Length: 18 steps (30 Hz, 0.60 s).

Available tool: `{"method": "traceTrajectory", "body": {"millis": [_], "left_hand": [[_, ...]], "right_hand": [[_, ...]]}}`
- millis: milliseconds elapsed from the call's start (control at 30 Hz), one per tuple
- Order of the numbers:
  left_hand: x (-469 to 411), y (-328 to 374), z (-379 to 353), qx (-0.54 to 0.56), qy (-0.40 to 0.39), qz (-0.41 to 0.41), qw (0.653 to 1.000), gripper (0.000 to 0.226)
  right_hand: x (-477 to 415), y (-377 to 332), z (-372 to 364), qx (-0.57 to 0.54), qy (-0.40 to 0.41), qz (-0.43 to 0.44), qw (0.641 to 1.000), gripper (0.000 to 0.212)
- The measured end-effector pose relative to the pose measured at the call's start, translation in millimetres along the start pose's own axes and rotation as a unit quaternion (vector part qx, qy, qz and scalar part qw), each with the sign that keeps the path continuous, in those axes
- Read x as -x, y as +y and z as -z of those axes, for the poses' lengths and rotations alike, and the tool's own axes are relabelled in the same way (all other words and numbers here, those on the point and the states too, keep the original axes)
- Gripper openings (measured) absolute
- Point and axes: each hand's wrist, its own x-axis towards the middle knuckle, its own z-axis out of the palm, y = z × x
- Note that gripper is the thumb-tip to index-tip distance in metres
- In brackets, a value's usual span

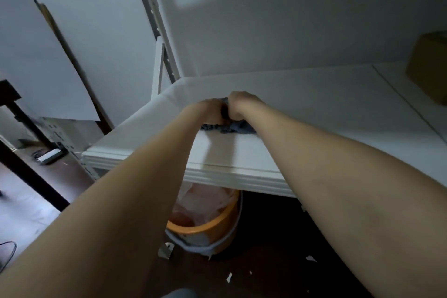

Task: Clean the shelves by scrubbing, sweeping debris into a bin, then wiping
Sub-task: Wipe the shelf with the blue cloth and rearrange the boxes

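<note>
Looking from the left, I see my left hand curled round the bunched grey-blue cloth, knuckles meeting my right hand, which clenches the same soft wad — both press it onto the smooth white shelf. Below the grip stands a round orange bin with a crinkled plastic liner; far right of the grip, a blurred cardboard box sits on the same shelf.

Brown cardboard box at far right, large white panel at far left.
</note>
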Motion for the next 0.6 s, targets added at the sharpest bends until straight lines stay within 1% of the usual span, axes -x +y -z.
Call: {"method": "traceTrajectory", "body": {"millis": [67, 133, 200, 233, 333, 400, 467, 533, 567, 600], "left_hand": [[10, 3, 0, 0.003, 0.006, -0.011, 1.0, 0.032], [15, -3, 0, -0.006, 0.007, -0.022, 1.0, 0.028], [18, -11, -2, -0.008, 0.007, -0.029, 1.0, 0.018], [22, -18, -3, -0.008, 0.006, -0.033, 0.999, 0.018], [37, -42, -3, -0.032, 0.007, -0.026, 0.999, 0.036], [47, -66, -7, -0.044, 0.006, -0.012, 0.999, 0.038], [57, -99, -10, -0.056, -0.003, 0.02, 0.998, 0.037], [65, -133, -12, -0.067, -0.016, 0.059, 0.996, 0.039], [69, -146, -13, -0.071, -0.024, 0.076, 0.994, 0.04], [70, -155, -14, -0.069, -0.03, 0.085, 0.994, 0.039]], "right_hand": [[6, -4, 4, 0.012, -0.009, -0.007, 1.0, 0.023], [13, -10, 12, 0.036, -0.039, -0.019, 0.998, 0.013], [16, -19, 19, 0.071, -0.084, -0.028, 0.993, 0.017], [17, -27, 20, 0.083, -0.101, -0.03, 0.991, 0.019], [17, -56, 16, 0.08, -0.12, -0.026, 0.989, 0.017], [19, -79, 6, 0.072, -0.103, 0.003, 0.992, 0.018], [19, -105, -7, 0.06, -0.085, 0.041, 0.994, 0.021], [19, -132, -21, 0.043, -0.085, 0.076, 0.993, 0.012], [18, -143, -27, 0.031, -0.092, 0.091, 0.991, 0.017], [18, -152, -32, 0.028, -0.094, 0.103, 0.99, 0.026]]}}
